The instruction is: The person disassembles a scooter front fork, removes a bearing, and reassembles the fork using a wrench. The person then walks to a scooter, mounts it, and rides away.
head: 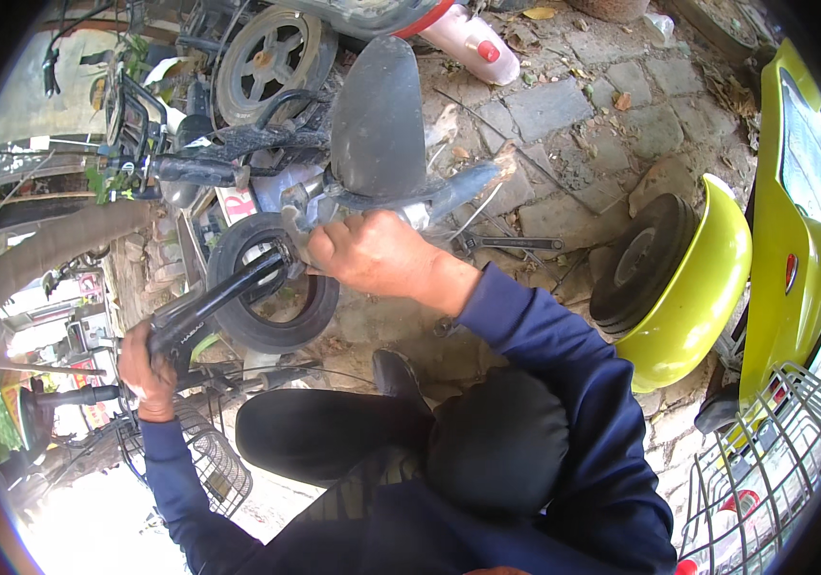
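Note:
My left hand (148,370) is closed round the lower end of a black fork or frame tube (212,296), which slants up to the right. At the tube's far end my right hand (374,251) is closed on a dirty metal clamp-like part (297,208); what its fingers hold exactly is partly hidden. Just beyond that hand a dark grey plastic mudguard (378,118) stands on end, beside a worn blue tube (466,188). A black tyre (227,316) lies behind the black tube. An adjustable wrench (522,244) lies on the paving, right of my right hand.
A yellow-green fender (698,309) with a small wheel (644,262) stands at the right, near a yellow-green vehicle body (777,302) and a wire basket (762,474). A grey spoked wheel (274,61) and a pinkish bottle (471,47) are at the top. Bicycle parts crowd the left.

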Available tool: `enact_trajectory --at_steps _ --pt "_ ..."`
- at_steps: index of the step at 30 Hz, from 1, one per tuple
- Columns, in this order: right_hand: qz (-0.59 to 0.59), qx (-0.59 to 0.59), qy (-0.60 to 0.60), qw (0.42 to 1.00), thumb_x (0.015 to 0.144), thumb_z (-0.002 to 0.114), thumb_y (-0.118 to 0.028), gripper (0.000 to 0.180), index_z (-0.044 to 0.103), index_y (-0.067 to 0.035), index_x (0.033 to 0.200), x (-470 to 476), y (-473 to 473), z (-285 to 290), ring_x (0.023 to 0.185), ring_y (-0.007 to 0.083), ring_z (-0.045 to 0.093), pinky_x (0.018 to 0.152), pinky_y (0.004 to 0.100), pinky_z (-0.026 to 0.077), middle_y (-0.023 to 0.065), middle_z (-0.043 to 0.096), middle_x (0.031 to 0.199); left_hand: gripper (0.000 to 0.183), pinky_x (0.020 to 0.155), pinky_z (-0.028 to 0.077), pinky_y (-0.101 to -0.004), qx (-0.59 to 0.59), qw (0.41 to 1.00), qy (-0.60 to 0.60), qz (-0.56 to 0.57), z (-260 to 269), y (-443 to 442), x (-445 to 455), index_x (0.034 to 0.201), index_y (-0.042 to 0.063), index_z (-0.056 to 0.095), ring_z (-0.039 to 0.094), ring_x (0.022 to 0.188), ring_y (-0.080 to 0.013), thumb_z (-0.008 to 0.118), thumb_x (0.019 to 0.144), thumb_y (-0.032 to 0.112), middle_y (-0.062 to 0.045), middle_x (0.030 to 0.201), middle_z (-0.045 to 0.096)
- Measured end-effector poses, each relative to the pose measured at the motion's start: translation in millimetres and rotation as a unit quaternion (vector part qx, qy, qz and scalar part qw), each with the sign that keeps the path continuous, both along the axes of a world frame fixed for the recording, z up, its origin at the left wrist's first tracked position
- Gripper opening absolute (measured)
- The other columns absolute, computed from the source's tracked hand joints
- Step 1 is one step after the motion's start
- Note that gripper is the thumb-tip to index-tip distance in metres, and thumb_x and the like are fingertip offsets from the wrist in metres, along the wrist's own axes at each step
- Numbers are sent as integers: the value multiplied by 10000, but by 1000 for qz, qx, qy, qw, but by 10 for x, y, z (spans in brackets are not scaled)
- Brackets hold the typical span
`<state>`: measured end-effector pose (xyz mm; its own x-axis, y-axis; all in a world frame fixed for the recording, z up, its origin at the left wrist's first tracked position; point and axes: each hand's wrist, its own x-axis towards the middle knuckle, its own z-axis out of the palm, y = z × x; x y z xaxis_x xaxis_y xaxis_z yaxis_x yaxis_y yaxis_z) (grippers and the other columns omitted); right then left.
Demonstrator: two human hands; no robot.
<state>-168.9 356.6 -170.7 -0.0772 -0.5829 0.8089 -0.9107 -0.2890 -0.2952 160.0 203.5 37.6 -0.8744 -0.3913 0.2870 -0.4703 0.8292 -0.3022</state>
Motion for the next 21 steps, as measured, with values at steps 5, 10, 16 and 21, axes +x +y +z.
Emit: enact_trajectory --at_steps 5,10,16,21 --pt "-49 -15 25 998 695 623 -154 194 595 -7 819 132 34 -54 494 143 560 418 284 452 27 520 627 719 703 581 -332 333 917 151 160 295 -3 -369 1336 -31 580 653 1052 -275 267 1052 551 -189 1179 665" --pt "-48 -5 63 997 693 610 -146 214 603 11 839 245 80 -149 501 146 564 419 278 444 35 523 632 752 350 392 -279 518 655 104 540 112 -153 -490 1238 -68 496 522 402 -166 405 1005 641 -142 695 638" --pt "8 27 -2 1000 702 611 -149 243 613 30 867 144 37 -141 523 173 610 435 315 491 44 538 622 496 638 511 -313 40 999 -29 -5 -201 14 -60 1200 -75 571 669 697 -255 423 1049 374 -184 949 679" --pt "2 22 29 999 698 613 -153 263 620 39 877 299 65 -183 519 178 610 433 317 490 49 561 633 757 548 532 -296 506 706 202 453 -6 -187 -138 1268 -64 558 706 702 -256 380 1016 627 -219 1049 691"
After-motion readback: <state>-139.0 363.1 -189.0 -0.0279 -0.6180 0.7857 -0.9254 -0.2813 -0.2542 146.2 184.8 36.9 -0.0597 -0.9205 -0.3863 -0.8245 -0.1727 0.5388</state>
